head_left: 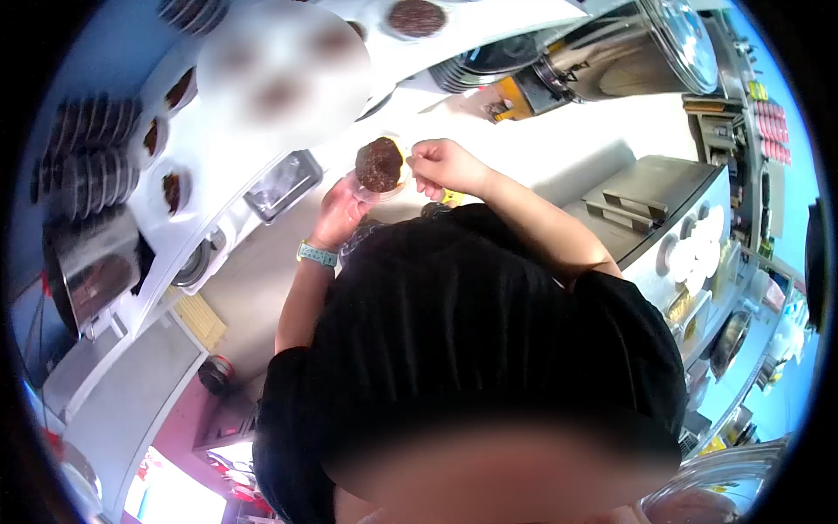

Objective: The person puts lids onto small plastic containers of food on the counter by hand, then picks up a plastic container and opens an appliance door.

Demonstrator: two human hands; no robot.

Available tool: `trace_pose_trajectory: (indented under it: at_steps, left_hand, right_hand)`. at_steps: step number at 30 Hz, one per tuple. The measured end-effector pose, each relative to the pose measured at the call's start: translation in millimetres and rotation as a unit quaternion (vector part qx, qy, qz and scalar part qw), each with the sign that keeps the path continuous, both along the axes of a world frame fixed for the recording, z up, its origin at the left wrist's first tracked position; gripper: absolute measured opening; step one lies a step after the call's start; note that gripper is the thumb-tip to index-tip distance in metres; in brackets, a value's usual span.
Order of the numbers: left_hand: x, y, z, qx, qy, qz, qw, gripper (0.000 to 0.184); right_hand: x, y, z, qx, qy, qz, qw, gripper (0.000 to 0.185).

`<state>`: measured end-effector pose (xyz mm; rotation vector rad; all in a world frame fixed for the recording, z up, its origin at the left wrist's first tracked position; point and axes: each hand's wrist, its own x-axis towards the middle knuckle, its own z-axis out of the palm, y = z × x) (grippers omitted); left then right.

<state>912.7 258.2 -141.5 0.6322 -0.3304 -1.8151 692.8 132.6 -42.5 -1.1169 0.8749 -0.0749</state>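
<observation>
My left hand holds a clear plastic container from its near left side, thumb and fingers around it. Dark brown, coarse-looking food fills the container. On its right side, my right hand is closed in a pinch close to the rim. What those fingers grip, if anything, is too small to make out. Some yellow shows between the food and the right fingertips. A pale watch is on my left wrist.
A white counter along the left carries dishes of dark food, with stacked dark dishes behind. A metal tray lies near my left hand. Large steel pots stand upper right, a steel cabinet at right.
</observation>
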Motion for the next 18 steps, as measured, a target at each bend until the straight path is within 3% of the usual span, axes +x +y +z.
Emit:
trace_pose_trajectory:
  at_steps: [4, 6, 8, 9, 13, 15, 16, 17, 18]
  left_hand:
    - [-74, -41, -56, 0.057, -0.059, -0.007, 0.997, 0.04]
    - [-112, -68, -104, 0.088, -0.049, -0.037, 0.994, 0.036]
    - [-149, -96, -152, 0.158, -0.101, -0.068, 0.98, 0.034]
    - [-166, -108, -176, 0.195, -0.142, -0.084, 0.967, 0.034]
    - [-221, -152, -268, 0.241, -0.127, -0.086, 0.958, 0.03]
    - [-239, -178, -310, 0.251, -0.138, -0.085, 0.954, 0.035]
    - [-251, -188, -331, 0.255, -0.145, -0.082, 0.952, 0.041]
    - [-259, -202, -341, 0.269, -0.139, -0.059, 0.951, 0.035]
    - [-257, -225, -365, 0.103, -0.305, -0.098, 0.942, 0.03]
  right_hand:
    - [-92, -32, -71, -0.007, 0.011, -0.028, 1.0, 0.031]
    - [-145, -61, -130, -0.066, 0.126, -0.058, 0.988, 0.047]
    - [-191, -89, -200, 0.015, 0.193, -0.269, 0.944, 0.043]
    - [-210, -101, -232, 0.026, 0.2, -0.322, 0.925, 0.04]
    - [-220, -159, -302, 0.085, 0.138, -0.429, 0.889, 0.037]
    - [-205, -184, -346, 0.116, 0.104, -0.425, 0.892, 0.036]
    - [-196, -192, -384, -0.008, 0.088, -0.417, 0.905, 0.035]
    - [-180, -200, -401, 0.022, 0.021, -0.425, 0.904, 0.035]
    - [-164, -209, -418, 0.055, -0.044, -0.431, 0.899, 0.035]
